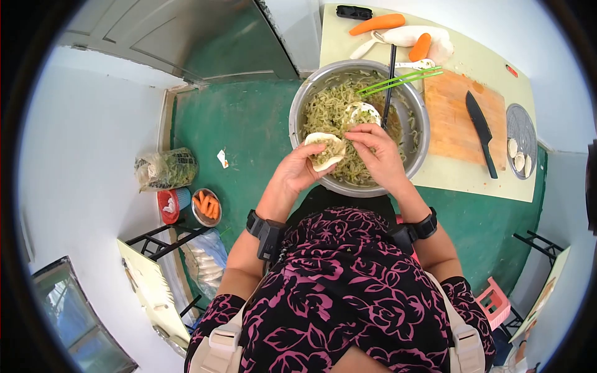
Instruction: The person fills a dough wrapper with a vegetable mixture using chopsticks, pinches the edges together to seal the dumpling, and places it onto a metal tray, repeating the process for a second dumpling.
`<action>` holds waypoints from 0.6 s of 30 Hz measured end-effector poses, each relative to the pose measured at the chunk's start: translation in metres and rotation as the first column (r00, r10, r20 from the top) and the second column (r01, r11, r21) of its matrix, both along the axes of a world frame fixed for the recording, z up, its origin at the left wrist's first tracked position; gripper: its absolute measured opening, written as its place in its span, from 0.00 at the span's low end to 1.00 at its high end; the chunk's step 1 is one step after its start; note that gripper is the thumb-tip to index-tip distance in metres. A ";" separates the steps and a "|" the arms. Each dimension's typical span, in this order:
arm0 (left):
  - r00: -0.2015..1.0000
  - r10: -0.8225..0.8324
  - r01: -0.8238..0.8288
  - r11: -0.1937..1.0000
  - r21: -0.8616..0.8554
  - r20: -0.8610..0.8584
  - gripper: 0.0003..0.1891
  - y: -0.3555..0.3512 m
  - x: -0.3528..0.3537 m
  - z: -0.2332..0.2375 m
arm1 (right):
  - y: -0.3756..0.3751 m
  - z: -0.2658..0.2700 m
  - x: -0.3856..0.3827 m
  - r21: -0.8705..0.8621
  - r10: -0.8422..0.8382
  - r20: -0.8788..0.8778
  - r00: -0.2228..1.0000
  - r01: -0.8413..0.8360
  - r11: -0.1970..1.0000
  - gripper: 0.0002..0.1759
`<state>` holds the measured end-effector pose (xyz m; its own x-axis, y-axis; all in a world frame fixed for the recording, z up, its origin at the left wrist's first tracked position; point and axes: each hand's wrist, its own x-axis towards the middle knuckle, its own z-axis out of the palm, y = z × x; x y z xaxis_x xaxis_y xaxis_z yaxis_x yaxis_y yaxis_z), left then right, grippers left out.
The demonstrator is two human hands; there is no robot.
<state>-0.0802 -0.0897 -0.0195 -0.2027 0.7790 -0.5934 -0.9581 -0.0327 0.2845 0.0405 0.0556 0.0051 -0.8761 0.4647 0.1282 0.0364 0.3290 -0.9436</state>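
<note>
In my left hand (298, 166) lies a round dumpling wrapper (318, 165) with shredded green filling on it, gripped at its edge by thumb and fingers. My right hand (375, 155) is beside it, thumb and fingertips pinched together. Whatever those fingertips hold, if anything, is too small to make out. Both hands are over a large metal bowl (297, 118) of shredded green filling (326, 105). Within the bowl sits a round white thing (364, 113) with bits of filling on it. Black chopsticks (389, 87) and green chopsticks (401, 81) lean across the rim.
Right of the bowl, a cutting board (451, 124) with a black knife (480, 130) lies on the table (497, 189). A round tray (522, 127) holds several white pieces. Carrots (377, 24), a white radish (407, 36) and a peeler (368, 46) lie at the back.
</note>
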 end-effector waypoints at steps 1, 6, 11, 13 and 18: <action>1.000 0.016 -0.016 1.000 -0.005 0.007 0.17 0.000 -0.001 -0.001 | 0.000 0.003 0.001 0.029 -0.028 0.021 0.999 0.027 0.999 0.09; 0.998 0.060 -0.061 0.998 0.032 0.020 0.17 0.002 -0.004 0.004 | 0.006 -0.014 0.008 -0.125 -0.065 0.176 0.982 0.088 0.988 0.09; 0.996 0.047 -0.047 0.999 0.000 -0.076 0.18 0.006 0.001 0.009 | -0.013 -0.031 0.005 -0.563 0.048 0.156 0.987 0.049 0.825 0.19; 0.996 0.048 -0.049 0.999 -0.005 -0.078 0.18 0.007 0.002 0.008 | -0.012 -0.027 0.004 -0.620 0.045 0.135 0.990 0.049 0.783 0.18; 0.998 0.051 -0.051 0.999 -0.004 -0.049 0.18 0.005 0.003 0.008 | -0.009 -0.031 0.000 -0.691 0.059 0.178 0.982 0.082 0.718 0.17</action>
